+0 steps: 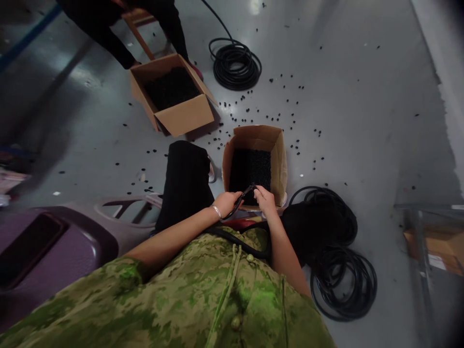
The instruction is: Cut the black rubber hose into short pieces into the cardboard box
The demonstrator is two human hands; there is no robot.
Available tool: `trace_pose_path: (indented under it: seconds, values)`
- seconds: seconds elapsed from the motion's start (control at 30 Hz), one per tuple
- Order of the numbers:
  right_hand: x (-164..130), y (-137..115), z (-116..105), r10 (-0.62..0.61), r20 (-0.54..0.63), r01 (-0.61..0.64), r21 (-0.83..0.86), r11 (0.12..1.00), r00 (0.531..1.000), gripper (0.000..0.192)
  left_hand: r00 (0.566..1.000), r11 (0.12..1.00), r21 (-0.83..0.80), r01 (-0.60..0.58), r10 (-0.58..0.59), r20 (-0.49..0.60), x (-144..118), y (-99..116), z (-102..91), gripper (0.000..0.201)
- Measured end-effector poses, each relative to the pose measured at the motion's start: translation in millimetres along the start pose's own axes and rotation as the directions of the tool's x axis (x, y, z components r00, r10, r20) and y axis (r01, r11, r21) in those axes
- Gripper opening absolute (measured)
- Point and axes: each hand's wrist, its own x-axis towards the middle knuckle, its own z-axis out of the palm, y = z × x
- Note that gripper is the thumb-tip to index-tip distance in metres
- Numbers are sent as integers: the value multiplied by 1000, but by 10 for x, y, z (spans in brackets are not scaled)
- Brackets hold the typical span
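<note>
My left hand (pixel 226 204), with a silver bracelet at the wrist, is closed round a black hose (pixel 237 205). The hose loops back across my lap, and its free end points up and to the right. At that end the fingers of my right hand (pixel 265 199) are closed in a pinch; any small part between them is too dark to make out. Below both hands stands an open cardboard box (pixel 278 154), holding a mass of small black pieces (pixel 259 166).
Another open cardboard box (pixel 184 115) of black pieces stands ahead-left, by a seated person's legs (pixel 105 31). Coiled black hose (pixel 236 67) lies ahead, more coils (pixel 344 285) at right. Small black bits litter the floor. A phone (pixel 32 246) rests on a purple stool (pixel 81 237).
</note>
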Motion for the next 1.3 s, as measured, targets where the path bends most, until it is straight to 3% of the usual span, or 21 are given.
trace_pose_path:
  seconds: [0.2, 0.43, 0.57, 0.7, 0.83, 1.0, 1.13, 1.3]
  values:
    - [-5, -45, -8, -31, 15, 32, -64, 997, 999, 36, 999, 993, 118, 3, -7, 35, 23, -52, 78, 30]
    - [17, 5, 24, -38, 37, 44, -167, 985, 999, 33, 999, 994, 105, -3, 0, 33, 44, -90, 240, 32]
    - [12, -18, 2, -26, 28, 31, -203, 979, 999, 32, 999, 999, -3, -34, 33, -33, 83, -130, 374, 30]
    - [-18, -49, -75, -41, -28, 35, -192, 981, 999, 34, 986, 967, -226, -120, 91, -136, 115, -112, 488, 29]
    - [-72, -30, -173, -30, -48, 20, -188, 982, 998, 35, 981, 919, -356, -170, 124, -149, 131, 7, 554, 29]
    - [-141, 6, -240, -2, -66, -13, -234, 972, 998, 35, 984, 939, -309, -151, 114, -134, 151, 132, 665, 30]
    - [-160, -6, -229, 11, -54, -27, -312, 950, 998, 35, 990, 968, -237, -78, 47, -134, 146, 140, 771, 29]
    - [-147, -27, -184, 43, -34, -52, -390, 919, 999, 33, 991, 965, -263, -28, -7, -133, 140, 123, 852, 25]
